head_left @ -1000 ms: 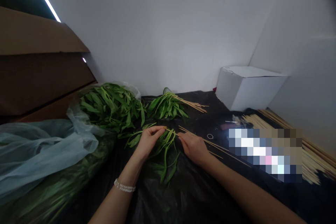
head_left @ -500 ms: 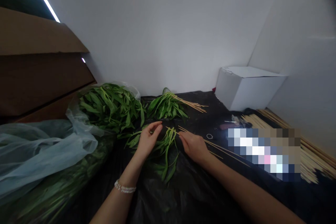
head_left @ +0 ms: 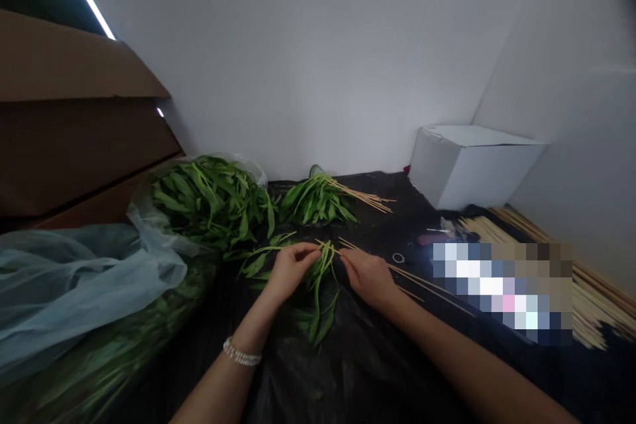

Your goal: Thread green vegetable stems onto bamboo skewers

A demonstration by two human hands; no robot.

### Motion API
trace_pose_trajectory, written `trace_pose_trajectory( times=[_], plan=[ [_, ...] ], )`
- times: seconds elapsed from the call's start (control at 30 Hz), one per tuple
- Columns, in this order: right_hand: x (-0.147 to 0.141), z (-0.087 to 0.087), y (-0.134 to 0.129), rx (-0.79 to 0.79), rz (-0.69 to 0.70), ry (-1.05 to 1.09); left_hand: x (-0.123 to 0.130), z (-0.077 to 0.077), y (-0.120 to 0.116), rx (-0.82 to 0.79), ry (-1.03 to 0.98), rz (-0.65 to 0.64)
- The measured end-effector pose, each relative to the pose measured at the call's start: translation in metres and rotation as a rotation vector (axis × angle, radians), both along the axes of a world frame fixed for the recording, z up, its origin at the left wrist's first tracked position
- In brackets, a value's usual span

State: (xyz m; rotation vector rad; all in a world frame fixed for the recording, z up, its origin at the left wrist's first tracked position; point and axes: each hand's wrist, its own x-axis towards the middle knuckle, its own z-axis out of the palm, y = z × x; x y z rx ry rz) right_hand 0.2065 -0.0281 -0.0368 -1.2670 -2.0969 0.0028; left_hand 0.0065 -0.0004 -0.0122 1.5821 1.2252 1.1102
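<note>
Leafy stems are hung from a bamboo skewer between the hands. The skewer is pinched in the closed fingers of the right hand, apparently for steadiness; the stems' tops are pinched by the left hand, thumb and fingertip together.

On our black sheet we have a skewered leaf bundle at twelve o'clock, piled sticks at three.

We see deep green leaves, yellow-green stems and pale tan skewers against a black sheet, with a translucent blue-white bag, white beaded bracelet, plain brown cardboard, white box and pale grey wall.
</note>
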Motion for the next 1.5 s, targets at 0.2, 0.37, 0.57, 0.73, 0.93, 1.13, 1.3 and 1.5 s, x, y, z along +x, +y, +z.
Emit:
trace_pose_trajectory(
  times=[0.2, 0.37, 0.57, 0.73, 0.93, 1.13, 1.3, 1.5],
  plan=[
    [0.000, 0.000, -0.001, 0.033, 0.013, 0.021, -0.002, 0.004, 0.003, -0.019, -0.150, 0.155],
    [-0.001, -0.001, -0.001, 0.042, 0.030, 0.001, -0.002, 0.008, 0.001, -0.020, -0.183, 0.178],
    [-0.001, -0.003, -0.001, 0.040, 0.019, -0.010, 0.000, 0.009, -0.001, -0.004, -0.165, 0.154],
    [-0.001, -0.003, 0.000, 0.038, 0.018, -0.007, 0.000, 0.010, 0.000, -0.011, -0.161, 0.148],
    [-0.001, -0.002, -0.001, 0.038, 0.025, -0.009, 0.000, 0.011, -0.002, -0.038, -0.168, 0.131],
    [-0.001, -0.003, -0.002, 0.038, 0.033, -0.026, -0.001, 0.012, -0.004, -0.163, -0.241, 0.079],
    [0.000, -0.005, -0.001, 0.040, 0.035, -0.040, -0.002, 0.012, -0.005, -0.205, -0.259, 0.052],
    [-0.001, -0.005, -0.001, 0.046, 0.025, -0.041, -0.001, 0.012, -0.006, -0.296, -0.340, 0.011]
  ],
)
